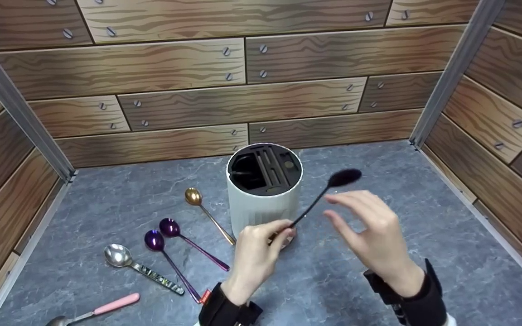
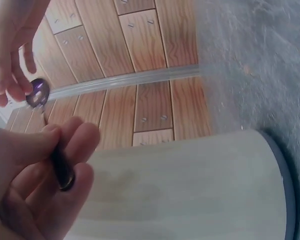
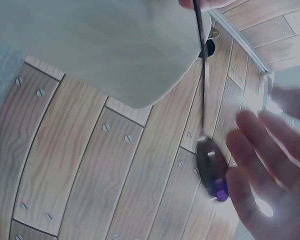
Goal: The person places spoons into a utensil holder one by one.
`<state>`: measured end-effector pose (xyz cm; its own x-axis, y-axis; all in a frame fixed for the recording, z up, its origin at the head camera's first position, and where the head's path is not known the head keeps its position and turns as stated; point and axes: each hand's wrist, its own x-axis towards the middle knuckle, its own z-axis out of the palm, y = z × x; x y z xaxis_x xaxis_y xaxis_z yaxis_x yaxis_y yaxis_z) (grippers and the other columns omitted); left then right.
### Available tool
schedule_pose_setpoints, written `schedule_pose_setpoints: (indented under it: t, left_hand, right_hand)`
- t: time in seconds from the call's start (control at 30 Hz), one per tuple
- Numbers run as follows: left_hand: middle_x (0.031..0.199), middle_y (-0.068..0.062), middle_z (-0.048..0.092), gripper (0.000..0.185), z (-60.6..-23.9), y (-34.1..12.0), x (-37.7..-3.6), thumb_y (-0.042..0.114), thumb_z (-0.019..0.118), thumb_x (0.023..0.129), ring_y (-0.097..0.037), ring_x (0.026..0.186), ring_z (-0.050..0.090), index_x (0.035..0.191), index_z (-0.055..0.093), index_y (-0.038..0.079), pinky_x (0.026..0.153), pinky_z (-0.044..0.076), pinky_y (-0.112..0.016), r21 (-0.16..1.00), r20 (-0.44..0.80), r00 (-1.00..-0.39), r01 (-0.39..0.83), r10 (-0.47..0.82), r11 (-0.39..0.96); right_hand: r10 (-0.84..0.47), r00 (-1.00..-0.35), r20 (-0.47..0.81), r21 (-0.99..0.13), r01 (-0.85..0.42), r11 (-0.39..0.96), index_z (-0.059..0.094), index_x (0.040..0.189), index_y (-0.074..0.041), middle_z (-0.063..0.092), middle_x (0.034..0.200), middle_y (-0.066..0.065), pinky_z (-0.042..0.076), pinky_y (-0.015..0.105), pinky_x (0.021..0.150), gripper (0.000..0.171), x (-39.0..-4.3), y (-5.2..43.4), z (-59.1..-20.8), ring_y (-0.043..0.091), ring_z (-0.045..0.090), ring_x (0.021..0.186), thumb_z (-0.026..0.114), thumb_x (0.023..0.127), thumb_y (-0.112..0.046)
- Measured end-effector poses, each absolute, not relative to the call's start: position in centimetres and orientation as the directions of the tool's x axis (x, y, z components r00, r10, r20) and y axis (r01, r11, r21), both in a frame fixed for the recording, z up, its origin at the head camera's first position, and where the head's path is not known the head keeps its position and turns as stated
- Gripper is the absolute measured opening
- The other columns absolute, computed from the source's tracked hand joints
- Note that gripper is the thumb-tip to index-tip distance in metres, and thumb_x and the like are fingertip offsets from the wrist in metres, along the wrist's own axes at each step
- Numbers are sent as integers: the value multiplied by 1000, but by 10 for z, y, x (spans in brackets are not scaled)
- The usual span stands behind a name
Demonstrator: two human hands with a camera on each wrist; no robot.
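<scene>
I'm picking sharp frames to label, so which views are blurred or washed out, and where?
Head view: mostly sharp; only the right hand is motion-smeared, while the black spoon in the left hand reads clearly. Left wrist view: near fingers soft. Right wrist view: right hand blurred and overexposed, white holder pale.

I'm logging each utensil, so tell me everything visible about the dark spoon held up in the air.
The dark spoon is slim, with a long thin black handle and a small oval bowl that looks glossy, showing a purple tint in the wrist views. It seems to be metal. The left hand pinches the handle's lower end, tilting the bowl up and to the right, in front of the white holder. The right hand is open close beside the bowl; whether it touches cannot be told.
</scene>
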<state>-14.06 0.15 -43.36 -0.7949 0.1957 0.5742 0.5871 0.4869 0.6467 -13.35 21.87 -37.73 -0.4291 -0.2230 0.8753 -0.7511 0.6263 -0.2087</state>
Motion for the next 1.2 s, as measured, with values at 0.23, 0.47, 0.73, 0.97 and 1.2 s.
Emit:
schedule_pose_setpoints:
  t: [0.23,0.47,0.73,0.97,1.2]
  left_hand:
    - [90,-9,84,14,-434,5,-141,6,72,97,-15,74,80,107,80,1,70,62,-14,735,599,-789,609,137,296]
    - [91,-9,84,16,-436,10,-139,10,72,98,-19,75,80,108,80,-1,69,63,-19,768,578,-802,597,151,233]
    - [93,-11,84,18,-441,15,-138,11,70,99,-19,77,80,110,80,0,71,64,-19,785,556,-810,586,189,202]
    - [94,-10,84,15,-445,19,-137,12,71,99,-17,80,81,108,80,4,73,64,-19,795,530,-818,572,226,205]
    - [96,-10,84,17,-446,21,-139,16,73,98,-17,83,81,106,80,3,74,67,-26,801,522,-819,567,237,195]
  right_hand:
    - [2,-566,825,-453,-658,602,82,99,-7,79,84,7,48,9,73,19,-136,222,-376,-9,63,80,81,84,6]
    - [39,-720,693,-633,-581,510,82,105,-7,82,90,5,54,10,71,16,-140,222,-378,-5,69,77,74,94,1]
    - [77,-889,451,-874,-422,239,75,110,7,81,91,-9,62,21,75,15,-144,220,-380,6,77,84,66,99,3]
    - [80,-919,387,-918,-376,124,74,107,11,81,86,-5,60,24,74,14,-148,218,-384,8,76,79,65,100,3]
    - [55,-897,438,-899,-439,7,72,106,14,81,87,-3,62,23,77,15,-146,216,-387,8,76,81,63,101,4]
